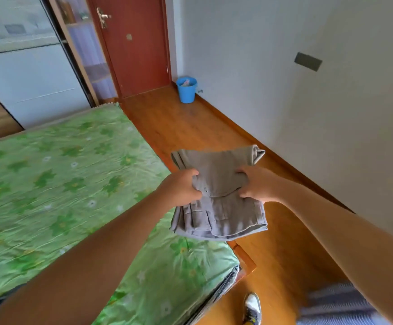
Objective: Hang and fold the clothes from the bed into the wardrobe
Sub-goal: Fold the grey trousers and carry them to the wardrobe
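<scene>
Over crinkled bed point(73, 172), left hand point(183, 187), right hand point(257, 184), fingers point(245, 195) gripping folded grey trousers point(219, 214).

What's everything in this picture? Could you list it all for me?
folded garment: one, grey, held above the bed's edge
bed: one, green flowered sheet, left
wardrobe: one, pale sliding door, far left
door: one, red-brown, back wall
bucket: one, blue, corner beside door
floor: one, orange-brown wood, right of bed
wall plate: one, dark grey, right wall
shoe: one, white and dark, bottom
left hand: one, gripping the garment's left side
right hand: one, gripping its right side
</scene>
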Demonstrator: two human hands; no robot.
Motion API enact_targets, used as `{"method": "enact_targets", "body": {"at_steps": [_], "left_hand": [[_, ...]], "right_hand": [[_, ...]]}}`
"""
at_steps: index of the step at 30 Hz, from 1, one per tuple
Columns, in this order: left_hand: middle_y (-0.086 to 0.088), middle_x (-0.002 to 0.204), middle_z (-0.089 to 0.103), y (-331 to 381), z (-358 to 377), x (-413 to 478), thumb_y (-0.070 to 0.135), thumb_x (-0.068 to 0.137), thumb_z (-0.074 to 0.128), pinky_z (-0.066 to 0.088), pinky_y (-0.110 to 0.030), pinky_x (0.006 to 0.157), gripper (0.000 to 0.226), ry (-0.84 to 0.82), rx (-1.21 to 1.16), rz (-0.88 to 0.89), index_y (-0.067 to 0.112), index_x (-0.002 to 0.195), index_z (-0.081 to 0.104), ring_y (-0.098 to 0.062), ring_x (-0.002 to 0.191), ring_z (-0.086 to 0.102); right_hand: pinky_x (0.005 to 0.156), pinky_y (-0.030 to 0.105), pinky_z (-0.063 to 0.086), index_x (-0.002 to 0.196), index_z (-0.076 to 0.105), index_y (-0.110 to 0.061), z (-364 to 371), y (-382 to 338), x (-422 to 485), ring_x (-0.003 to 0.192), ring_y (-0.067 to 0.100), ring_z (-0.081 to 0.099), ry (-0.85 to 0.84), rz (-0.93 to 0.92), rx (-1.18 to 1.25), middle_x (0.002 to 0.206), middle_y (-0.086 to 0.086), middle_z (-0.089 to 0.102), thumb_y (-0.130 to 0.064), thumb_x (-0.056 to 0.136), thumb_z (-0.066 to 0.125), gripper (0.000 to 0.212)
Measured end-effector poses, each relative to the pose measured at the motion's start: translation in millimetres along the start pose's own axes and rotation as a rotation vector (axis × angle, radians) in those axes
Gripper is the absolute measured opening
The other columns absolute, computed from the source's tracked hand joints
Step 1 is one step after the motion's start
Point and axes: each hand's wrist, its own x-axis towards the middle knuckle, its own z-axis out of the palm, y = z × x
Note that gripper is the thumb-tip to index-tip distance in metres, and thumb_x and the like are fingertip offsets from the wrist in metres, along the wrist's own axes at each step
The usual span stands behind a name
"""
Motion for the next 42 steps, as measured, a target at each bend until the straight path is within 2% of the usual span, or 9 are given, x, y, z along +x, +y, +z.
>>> {"method": "enact_targets", "body": {"at_steps": [7, 12, 15, 19, 21, 23, 26, 34, 42], "left_hand": [[-0.006, 0.124, 0.064, 116, 29, 81, 0.023, 0.088, 0.068, 0.056, -0.04, 0.08, 0.071, -0.024, 0.024, 0.103, 0.021, 0.152, 0.038, -0.018, 0.083, 0.069], [-0.003, 0.138, 0.056, 200, 56, 148, 0.02, 0.086, 0.068, 0.056, -0.04, 0.086, 0.072, -0.02, 0.02, 0.131, 0.019, 0.152, 0.039, -0.017, 0.09, 0.069], [-0.003, 0.13, 0.061, 240, 67, 181, 0.02, 0.086, 0.069, 0.056, -0.035, 0.076, 0.071, -0.027, 0.04, 0.131, 0.022, 0.15, 0.04, -0.014, 0.078, 0.069], [-0.001, 0.126, 0.062, 278, 73, 216, 0.018, 0.086, 0.069, 0.052, -0.027, 0.063, 0.07, -0.021, 0.063, 0.119, 0.021, 0.15, 0.042, -0.009, 0.068, 0.065], [-0.001, 0.13, 0.059, 290, 70, 232, 0.017, 0.087, 0.069, 0.05, -0.024, 0.065, 0.068, -0.018, 0.067, 0.115, 0.02, 0.149, 0.042, -0.007, 0.074, 0.065], [-0.003, 0.14, 0.054, 301, 65, 250, 0.019, 0.086, 0.071, 0.053, -0.029, 0.084, 0.069, -0.008, 0.099, 0.109, 0.02, 0.149, 0.043, -0.015, 0.1, 0.065], [-0.004, 0.143, 0.052, 311, 56, 283, 0.026, 0.086, 0.071, 0.048, -0.034, 0.101, 0.067, 0.0, 0.14, 0.083, 0.024, 0.148, 0.044, -0.022, 0.123, 0.054], [-0.002, 0.144, 0.051, 277, 6, 394, 0.033, 0.087, 0.069, 0.045, -0.032, 0.103, 0.064, 0.067, 0.066, -0.027, 0.025, 0.147, 0.045, -0.021, 0.126, 0.051], [-0.004, 0.146, 0.05, 175, -121, 519, 0.03, 0.088, 0.068, 0.043, -0.032, 0.103, 0.067, 0.162, -0.013, -0.224, 0.023, 0.15, 0.042, -0.022, 0.128, 0.051]], "right_hand": [[0.079, 0.032, 0.053, 0.15, 0.039, -0.022, -60, 121, -1, 0.095, 0.021, 0.058, 0.071, 0.09, 0.056, 0.118, 0.008, 0.057, -0.023, 0.084, 0.073, 0.075], [0.086, 0.037, 0.055, 0.147, 0.042, -0.019, -107, 214, 18, 0.098, 0.023, 0.059, 0.101, 0.114, 0.054, 0.12, 0.009, 0.057, -0.025, 0.082, 0.074, 0.073], [0.087, 0.041, 0.056, 0.14, 0.047, -0.017, -131, 259, 30, 0.094, 0.023, 0.06, 0.099, 0.104, 0.046, 0.114, 0.009, 0.059, -0.024, 0.082, 0.072, 0.064], [0.092, 0.038, 0.054, 0.142, 0.045, -0.017, -160, 303, 52, 0.105, 0.027, 0.058, 0.089, 0.088, 0.046, 0.126, 0.012, 0.057, -0.024, 0.084, 0.073, 0.065], [0.09, 0.037, 0.054, 0.143, 0.044, -0.018, -173, 317, 65, 0.103, 0.026, 0.057, 0.092, 0.077, 0.065, 0.127, 0.011, 0.055, -0.023, 0.085, 0.072, 0.065], [0.09, 0.037, 0.055, 0.143, 0.044, -0.017, -184, 328, 79, 0.102, 0.026, 0.057, 0.087, 0.061, 0.078, 0.127, 0.011, 0.054, -0.024, 0.085, 0.072, 0.065], [0.088, 0.037, 0.056, 0.143, 0.042, -0.017, -203, 339, 105, 0.105, 0.027, 0.058, 0.075, 0.049, 0.085, 0.129, 0.012, 0.052, -0.024, 0.086, 0.071, 0.064], [0.076, 0.039, 0.061, 0.14, 0.043, -0.017, -261, 321, 249, 0.094, 0.022, 0.058, 0.015, -0.06, 0.042, 0.121, 0.009, 0.051, -0.026, 0.086, 0.069, 0.06], [0.078, 0.027, 0.05, 0.155, 0.031, -0.018, -313, 218, 477, 0.099, 0.018, 0.051, -0.07, -0.248, -0.021, 0.139, 0.011, 0.048, -0.029, 0.085, 0.07, 0.081]]}}
